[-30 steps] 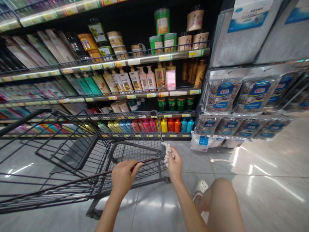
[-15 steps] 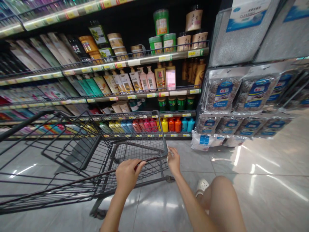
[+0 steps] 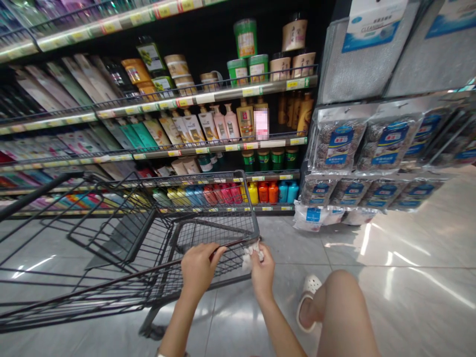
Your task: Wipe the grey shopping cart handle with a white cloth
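A dark metal shopping cart [image 3: 148, 267] stands in front of me, reaching from the left edge to the middle of the view. My left hand [image 3: 200, 265] is closed over the cart's upper side rail, thumb towards the right. Just right of it, my right hand [image 3: 263, 272] pinches a crumpled white tissue [image 3: 253, 254]. The tissue lies against the rail near the cart's front corner; part of it hangs below the bar. My right fingertips are partly hidden behind the tissue.
Store shelves [image 3: 208, 148] with bottles and tubs run behind the cart. Packs of metal scouring pads [image 3: 336, 141] hang at the right, under grey cleaning cloths [image 3: 357, 64]. My bent knee [image 3: 344, 302] and a white clog [image 3: 310, 287] are at lower right on the tiled floor.
My right hand has moved from the cart's front corner back along the side rail, towards me and slightly left. The tissue now shows clearly. My left hand stays on the rail.
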A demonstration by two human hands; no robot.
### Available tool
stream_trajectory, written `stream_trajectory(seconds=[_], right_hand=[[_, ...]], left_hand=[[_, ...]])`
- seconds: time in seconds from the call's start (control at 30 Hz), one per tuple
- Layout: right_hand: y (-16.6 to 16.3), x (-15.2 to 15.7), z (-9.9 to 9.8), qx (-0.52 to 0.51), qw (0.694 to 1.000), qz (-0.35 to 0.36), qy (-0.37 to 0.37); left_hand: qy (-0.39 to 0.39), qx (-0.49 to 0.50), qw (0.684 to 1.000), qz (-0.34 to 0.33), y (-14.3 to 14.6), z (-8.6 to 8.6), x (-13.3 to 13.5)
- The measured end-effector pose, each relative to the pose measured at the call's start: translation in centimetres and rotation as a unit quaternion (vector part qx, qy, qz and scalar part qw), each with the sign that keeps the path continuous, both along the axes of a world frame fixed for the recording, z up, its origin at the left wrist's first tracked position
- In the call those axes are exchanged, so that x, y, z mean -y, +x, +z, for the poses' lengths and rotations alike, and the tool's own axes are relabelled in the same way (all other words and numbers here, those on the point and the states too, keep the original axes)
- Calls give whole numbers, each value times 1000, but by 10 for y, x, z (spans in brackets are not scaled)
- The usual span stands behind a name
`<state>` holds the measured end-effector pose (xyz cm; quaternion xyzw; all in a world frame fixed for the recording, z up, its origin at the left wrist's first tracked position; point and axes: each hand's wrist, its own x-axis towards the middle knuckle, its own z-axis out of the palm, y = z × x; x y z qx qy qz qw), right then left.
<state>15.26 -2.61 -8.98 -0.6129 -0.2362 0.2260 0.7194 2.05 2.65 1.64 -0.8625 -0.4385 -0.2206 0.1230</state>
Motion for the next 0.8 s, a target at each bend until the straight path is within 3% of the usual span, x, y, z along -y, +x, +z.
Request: stream_trajectory(seconds=[0.17, 0.33, 0.63, 0.8], right_hand=[[2, 1, -7, 82, 996, -36, 3], [10, 6, -20, 162, 987, -16, 12], [38, -3, -37, 129, 989, -68, -12], [68, -27, -41, 126, 991, 23, 27]], left_hand=[[-1, 8, 1000, -9, 4, 0, 3], [13, 14, 1000, -17, 7, -2, 4], [26, 31, 998, -39, 16, -1, 9], [36, 37, 998, -48, 17, -3, 9]])
